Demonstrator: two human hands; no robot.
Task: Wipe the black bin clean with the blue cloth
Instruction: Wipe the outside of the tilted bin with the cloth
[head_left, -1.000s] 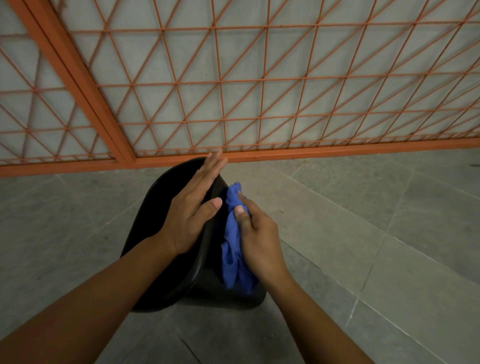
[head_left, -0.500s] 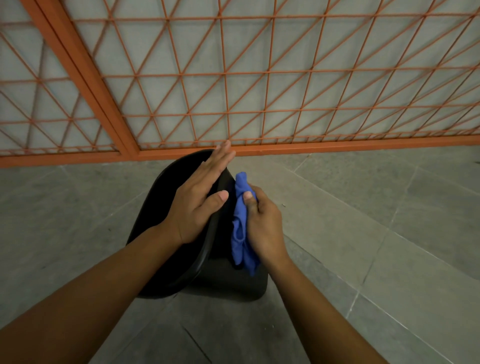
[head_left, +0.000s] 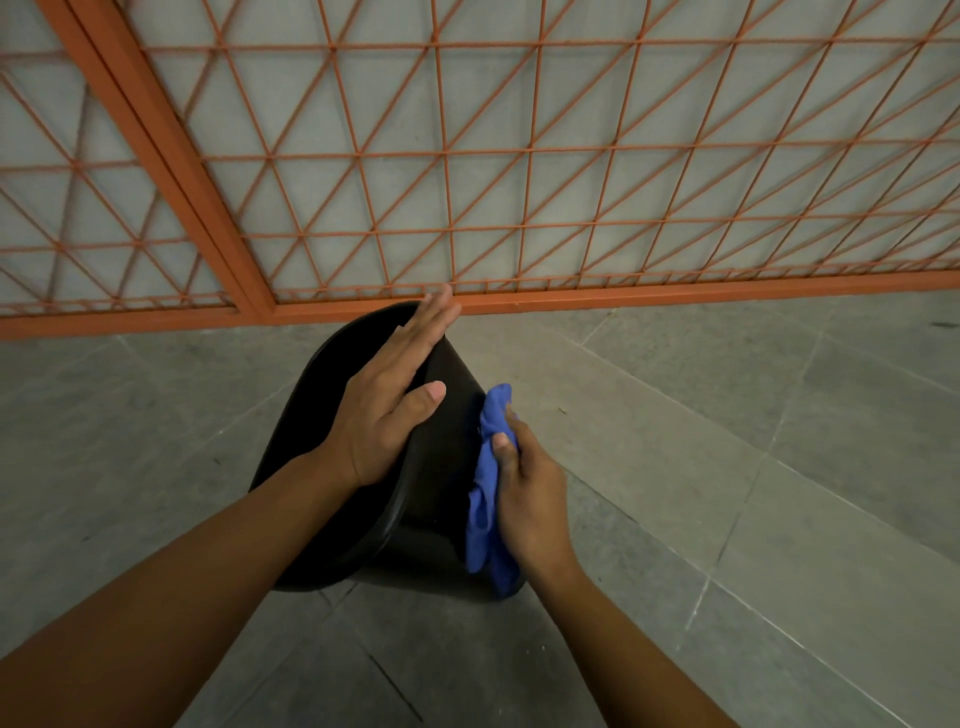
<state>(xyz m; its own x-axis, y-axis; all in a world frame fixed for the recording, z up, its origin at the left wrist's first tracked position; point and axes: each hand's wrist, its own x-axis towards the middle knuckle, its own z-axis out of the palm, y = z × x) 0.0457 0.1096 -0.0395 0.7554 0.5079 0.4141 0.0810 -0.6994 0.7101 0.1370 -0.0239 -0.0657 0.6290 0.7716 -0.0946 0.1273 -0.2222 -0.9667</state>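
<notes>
Head view looks down on the black bin (head_left: 441, 467), which stands on the grey tiled floor (head_left: 727, 467) at the middle of the picture, tipped over toward the left so that its wide rim faces left and its dark side wall faces up and to the right. Its far edge lies close to the bottom rail of the orange fence (head_left: 571, 299); whether the two touch cannot be told. The left hand (head_left: 387, 405) lies flat on the rim, fingers straight and close together pointing up toward the fence, thumb spread out to the right over the wall; it is open and grips nothing, only pressing on the bin. The blue cloth (head_left: 485, 499) is bunched into a long crumpled strip against the right side of the wall, its upper end near the thumb of the left hand and its lower end hanging down close to the floor. The right hand (head_left: 530, 499) is closed round the cloth, thumb on top of it and fingers curled behind, holding it to the bin. Both forearms are bare and come in from the bottom corners. Behind the fence's criss-cross wire is a pale grey wall (head_left: 519, 130).
</notes>
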